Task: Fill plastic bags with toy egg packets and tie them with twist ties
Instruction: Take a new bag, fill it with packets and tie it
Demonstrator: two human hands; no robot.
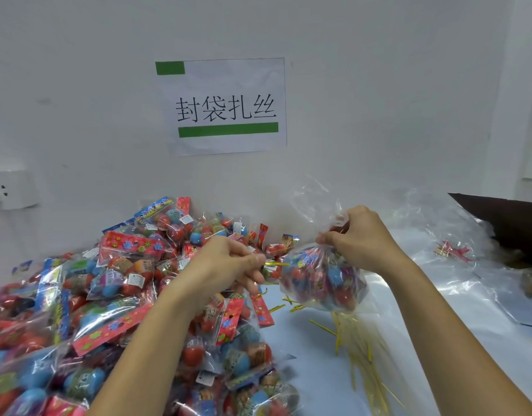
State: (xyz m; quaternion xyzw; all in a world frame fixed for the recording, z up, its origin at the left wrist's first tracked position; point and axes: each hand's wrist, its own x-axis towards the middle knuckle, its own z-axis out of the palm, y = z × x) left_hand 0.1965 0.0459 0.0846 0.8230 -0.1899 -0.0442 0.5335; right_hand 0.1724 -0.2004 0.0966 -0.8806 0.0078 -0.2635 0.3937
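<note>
The plastic bag (321, 280) is clear and thin, bulging round with toy egg packets whose red, blue and purple shells show through the film; its loose top flares up crumpled and glossy. The right hand (360, 238) has its grip closed on the gathered neck, fingers curled round the bunched film, so the filled belly hangs directly below that grip, while the open mouth of the bag rises above it. The left hand (228, 265) pinches a gold twist tie (276, 263) in a narrow grip between thumb and fingertips; the tie juts out toward the bag, its tip close to the bag's side, just below the held neck. Under the bag, loose gold ties (357, 340) lie scattered on the pale surface (291, 334). Beneath the left grip spreads a pile of egg packets (114, 295).
</note>
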